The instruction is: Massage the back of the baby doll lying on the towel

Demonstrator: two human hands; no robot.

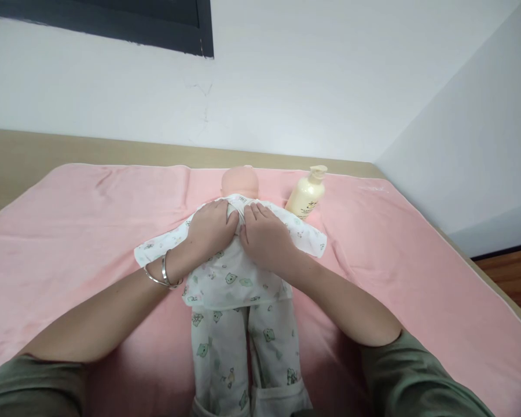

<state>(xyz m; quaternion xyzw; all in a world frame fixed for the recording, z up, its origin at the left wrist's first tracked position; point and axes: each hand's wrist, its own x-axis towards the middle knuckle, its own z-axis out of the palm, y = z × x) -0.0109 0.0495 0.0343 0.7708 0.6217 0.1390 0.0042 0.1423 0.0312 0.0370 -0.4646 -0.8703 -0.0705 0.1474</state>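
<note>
A baby doll [240,180] lies stretched out, its head away from me and its face not visible. It wears a white printed top [232,284] with the sleeves spread to both sides, and matching trousers [221,353]. My left hand [215,226] rests flat on the left of the doll's upper body, thumb pointing inward. Beside it, almost touching, my right hand [264,234] lies flat on the right side with its fingers stretched toward the head. Nothing is held in either hand.
Under the doll is a pink cloth [125,202] spread over a wooden surface [21,150]. A cream pump bottle [306,194] stands tilted right of the doll's head. A white wall [295,87] rises behind, with a dark frame [156,29] at upper left.
</note>
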